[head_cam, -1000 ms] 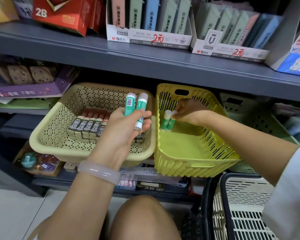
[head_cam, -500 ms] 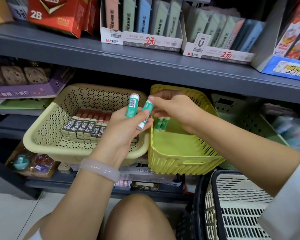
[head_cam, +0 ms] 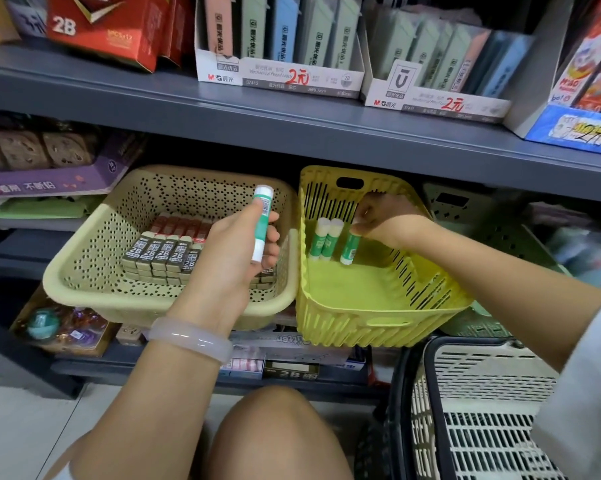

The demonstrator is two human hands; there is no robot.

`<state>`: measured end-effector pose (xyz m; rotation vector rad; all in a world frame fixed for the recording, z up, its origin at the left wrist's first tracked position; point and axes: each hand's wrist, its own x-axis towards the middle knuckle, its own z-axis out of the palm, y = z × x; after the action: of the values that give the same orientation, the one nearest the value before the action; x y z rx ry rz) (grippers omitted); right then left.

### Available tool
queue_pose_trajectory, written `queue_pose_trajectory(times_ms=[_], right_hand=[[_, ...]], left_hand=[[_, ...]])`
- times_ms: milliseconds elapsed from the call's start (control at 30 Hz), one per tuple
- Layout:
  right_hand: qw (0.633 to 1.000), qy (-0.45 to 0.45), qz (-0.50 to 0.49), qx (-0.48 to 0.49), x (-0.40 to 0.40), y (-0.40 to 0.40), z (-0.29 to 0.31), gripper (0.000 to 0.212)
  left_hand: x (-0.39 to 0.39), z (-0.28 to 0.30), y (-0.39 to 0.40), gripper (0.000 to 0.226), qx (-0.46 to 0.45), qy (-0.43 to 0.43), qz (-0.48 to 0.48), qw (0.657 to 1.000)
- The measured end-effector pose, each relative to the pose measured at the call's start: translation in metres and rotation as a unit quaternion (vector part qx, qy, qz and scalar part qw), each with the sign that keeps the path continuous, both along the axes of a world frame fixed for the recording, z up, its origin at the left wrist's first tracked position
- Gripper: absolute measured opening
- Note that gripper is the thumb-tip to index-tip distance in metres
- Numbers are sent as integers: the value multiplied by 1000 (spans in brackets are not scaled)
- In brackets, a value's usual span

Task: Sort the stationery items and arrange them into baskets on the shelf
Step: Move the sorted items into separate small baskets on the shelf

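My left hand [head_cam: 238, 249] grips one green-and-white glue stick [head_cam: 261, 223] upright, in front of the beige perforated basket [head_cam: 84, 271]. That basket holds rows of 2B lead boxes [head_cam: 164, 254]. My right hand [head_cam: 384, 220] reaches into the yellow slotted basket [head_cam: 361, 320] and pinches the top of a third glue stick [head_cam: 350, 249], standing it on the basket floor. Two glue sticks [head_cam: 325, 239] stand side by side just left of it, near the basket's back wall.
The grey shelf [head_cam: 292, 133] above carries display boxes of pencil-lead cases [head_cam: 278, 39] and red 2B boxes [head_cam: 101, 26]. A black-rimmed white shopping basket [head_cam: 482, 410] stands at the lower right. My knee [head_cam: 275, 434] is below the baskets. More baskets sit to the right.
My right hand took one of the two glue sticks from my left hand and carried it into the yellow basket, beside the two there. My left hand now holds one stick.
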<state>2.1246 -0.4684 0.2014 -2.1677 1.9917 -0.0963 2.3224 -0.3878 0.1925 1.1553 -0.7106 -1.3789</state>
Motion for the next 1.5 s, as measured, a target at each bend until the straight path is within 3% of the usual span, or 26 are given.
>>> queue_pose_trajectory(times_ms=[133, 267, 467, 633, 700, 800, 867, 967, 1067, 1167, 1333, 1433, 1500], right_hand=[[1000, -12, 9, 4, 3, -7, -12, 25], [1000, -7, 16, -6, 3, -13, -17, 29], [1000, -15, 21, 11, 3, -11, -13, 50], [991, -119, 8, -60, 4, 8, 4, 33], [968, -237, 64, -59, 9, 26, 10, 20], [877, -456, 134, 78, 18, 46, 19, 14], [837, -507, 162, 131, 21, 49, 21, 26], [820, -539, 152, 118, 21, 47, 18, 24], [817, -559, 108, 88, 10, 42, 15, 17], [843, -529, 64, 71, -8, 33, 14, 10], [932, -351, 33, 82, -36, 20, 13, 5], [984, -164, 26, 71, -37, 7, 9, 8], [997, -35, 30, 56, -31, 0, 4, 13]], left_hand=[[4, -4, -1, 15, -30, -62, 13, 998], [7, -5, -1, 18, -61, -94, 31, 993], [8, -4, -3, 14, -58, -40, 63, 995], [7, 2, 1, 3, -68, 21, 61, 996], [6, 2, 2, 9, -77, 37, 68, 994], [0, 2, 5, 15, -102, 41, 60, 992], [-4, 0, 6, 18, -117, 38, 51, 991], [-7, -3, 7, 18, -124, 16, 28, 992], [-6, -8, 6, 13, -129, -155, 10, 979], [-2, -13, 2, 23, -141, -299, -13, 944], [2, -16, 1, 28, -137, -358, -54, 922], [1, -16, 0, 32, -134, -387, -59, 910], [1, -16, 0, 32, -134, -397, -62, 906]])
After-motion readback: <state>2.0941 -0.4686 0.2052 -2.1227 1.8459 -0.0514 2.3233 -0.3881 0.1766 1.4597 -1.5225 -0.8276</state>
